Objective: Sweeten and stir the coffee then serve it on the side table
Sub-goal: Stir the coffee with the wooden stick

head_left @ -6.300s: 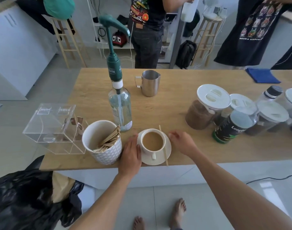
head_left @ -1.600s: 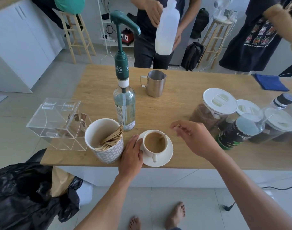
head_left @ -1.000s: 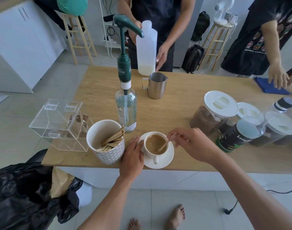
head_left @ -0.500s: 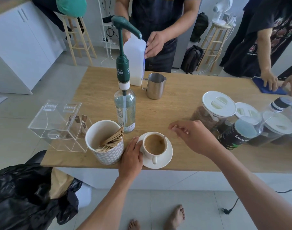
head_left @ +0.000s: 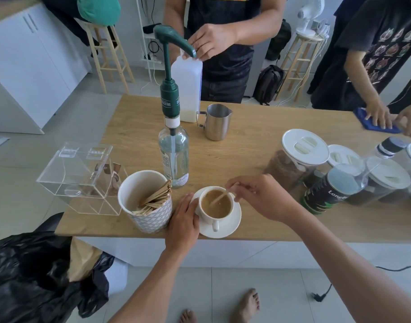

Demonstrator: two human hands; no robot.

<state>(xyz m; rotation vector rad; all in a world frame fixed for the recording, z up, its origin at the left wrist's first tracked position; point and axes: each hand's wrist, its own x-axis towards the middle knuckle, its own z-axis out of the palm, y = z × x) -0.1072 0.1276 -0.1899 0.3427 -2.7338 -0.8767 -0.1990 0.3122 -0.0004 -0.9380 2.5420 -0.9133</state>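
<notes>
A white cup of milky coffee (head_left: 217,206) stands on a white saucer (head_left: 232,226) near the front edge of the wooden table (head_left: 246,145). My right hand (head_left: 260,195) pinches a thin wooden stir stick (head_left: 219,198) whose lower end dips into the coffee. My left hand (head_left: 184,220) rests against the saucer's left rim and the cup's side. A clear syrup bottle with a green pump (head_left: 174,145) stands just behind the cup.
A patterned white cup of wooden sticks (head_left: 146,201) sits left of the saucer, beside a clear acrylic box (head_left: 80,176). A steel milk jug (head_left: 217,122) and white plastic bottle (head_left: 188,89) stand farther back. Lidded jars and a dark can (head_left: 328,192) crowd the right. Two persons stand behind the table.
My right hand has come back to the cup's right rim and the stick slants into the coffee again. The person behind has set the white bottle on the table.
</notes>
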